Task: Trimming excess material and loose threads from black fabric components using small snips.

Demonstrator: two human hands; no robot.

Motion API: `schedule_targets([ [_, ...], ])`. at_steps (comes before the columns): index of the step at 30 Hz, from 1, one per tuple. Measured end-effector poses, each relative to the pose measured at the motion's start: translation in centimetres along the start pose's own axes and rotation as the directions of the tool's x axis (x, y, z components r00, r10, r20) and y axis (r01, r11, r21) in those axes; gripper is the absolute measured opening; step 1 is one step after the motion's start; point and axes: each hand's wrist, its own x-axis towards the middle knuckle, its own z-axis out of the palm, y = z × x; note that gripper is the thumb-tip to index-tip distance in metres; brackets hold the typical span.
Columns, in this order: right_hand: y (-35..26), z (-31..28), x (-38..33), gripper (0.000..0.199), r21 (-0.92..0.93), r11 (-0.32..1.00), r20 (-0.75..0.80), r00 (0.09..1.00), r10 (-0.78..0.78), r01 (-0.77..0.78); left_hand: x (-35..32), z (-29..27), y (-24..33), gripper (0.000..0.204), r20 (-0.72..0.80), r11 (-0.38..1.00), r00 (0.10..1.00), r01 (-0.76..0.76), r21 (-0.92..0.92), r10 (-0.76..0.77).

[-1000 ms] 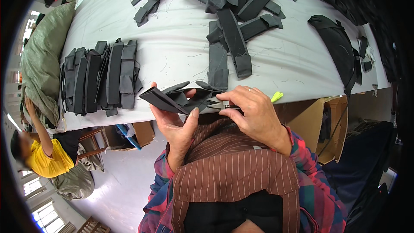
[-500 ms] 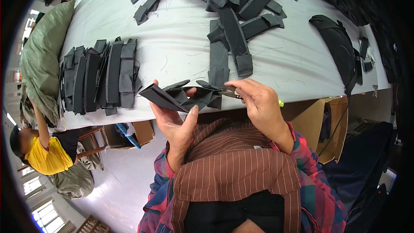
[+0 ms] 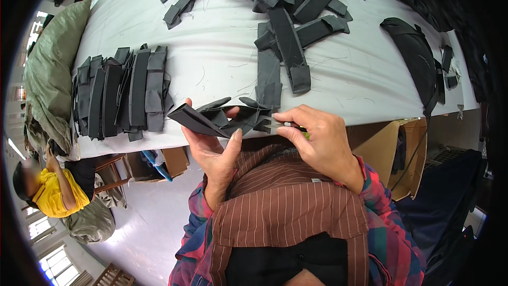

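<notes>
Both hands raised at table edge: left hand grips folded dark strap; right hand pinches snips.

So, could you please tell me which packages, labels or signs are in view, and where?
Cardboard box: right of the right hand, under the table edge; open, brown.
Cardboard box: below the table edge, left of the left hand; brown.
Green sack: at the table's left end; bulky, olive.
No labels, signs or screens.
</notes>
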Motion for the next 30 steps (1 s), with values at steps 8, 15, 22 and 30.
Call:
schedule_targets([
  [8,0.0,1.2,-0.1,0.01,-0.074,0.994,-0.061,0.995,-0.084,0.08,-0.2,0.1,-0.1,0.094,0.015,0.999,1.0,-0.024,0.021,0.024],
  [15,0.1,1.5,0.0,0.008,-0.094,0.993,-0.061,0.996,-0.073,0.067,-0.2,0.0,-0.2,0.093,0.031,0.999,0.999,-0.03,0.019,0.03],
  [22,0.0,1.7,0.1,0.007,-0.075,0.996,-0.071,0.996,-0.061,0.055,-0.2,0.1,-0.2,0.094,0.036,0.999,0.999,-0.03,0.013,0.03],
  [30,0.1,2.3,0.2,0.008,-0.072,0.995,-0.085,0.994,-0.069,0.063,-0.2,-0.1,-0.2,0.094,0.019,0.999,0.999,-0.033,0.024,0.032],
])
